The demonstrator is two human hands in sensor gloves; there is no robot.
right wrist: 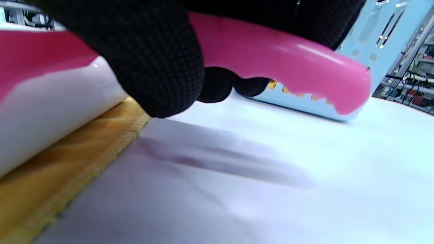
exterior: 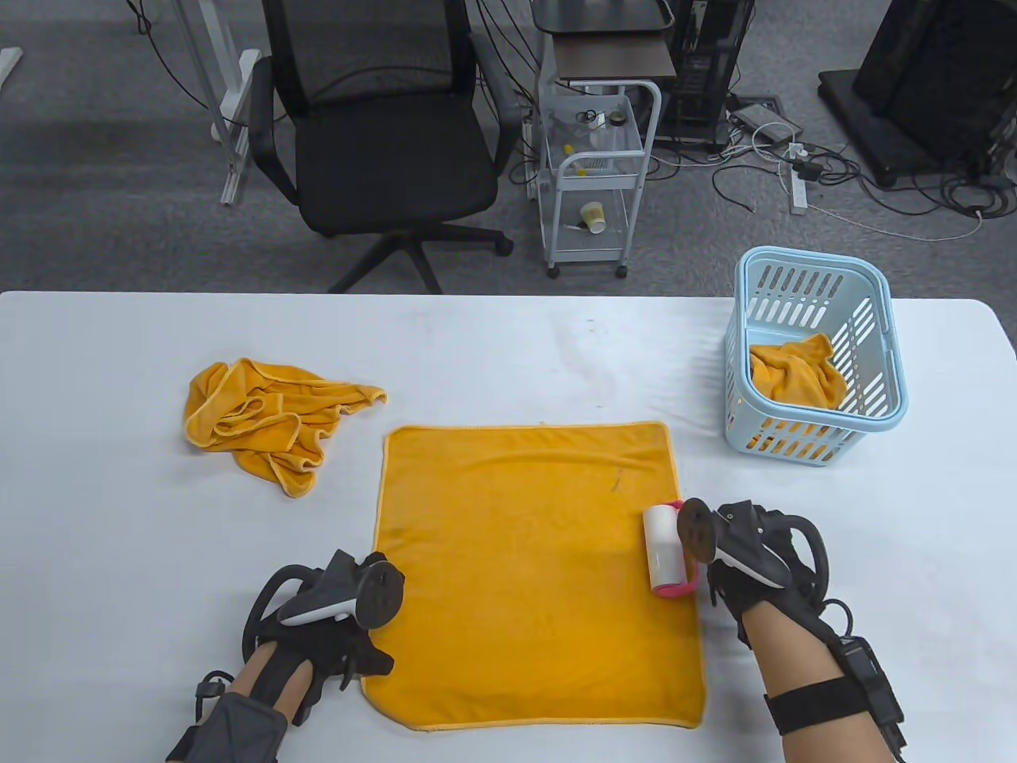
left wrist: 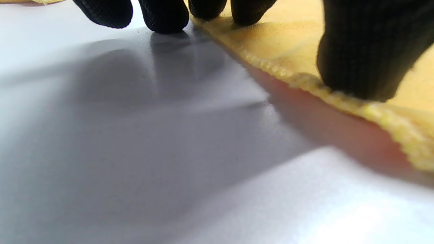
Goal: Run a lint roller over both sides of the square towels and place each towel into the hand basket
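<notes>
An orange square towel (exterior: 532, 572) lies flat on the white table (exterior: 493, 358). My right hand (exterior: 735, 556) grips the pink handle (right wrist: 278, 57) of the lint roller (exterior: 666, 548), whose white roll (right wrist: 44, 115) rests on the towel's right edge (right wrist: 64, 169). My left hand (exterior: 349, 620) presses the towel's left edge (left wrist: 305, 81) with its fingertips (left wrist: 359, 67); two fingers touch the bare table. A second orange towel (exterior: 262, 413) lies crumpled at the left. A third towel (exterior: 794, 369) lies inside the light blue hand basket (exterior: 818, 429).
The basket stands at the table's right, behind my right hand. Beyond the far edge are a black office chair (exterior: 381, 135), a white cart (exterior: 596, 175) and cables on the floor.
</notes>
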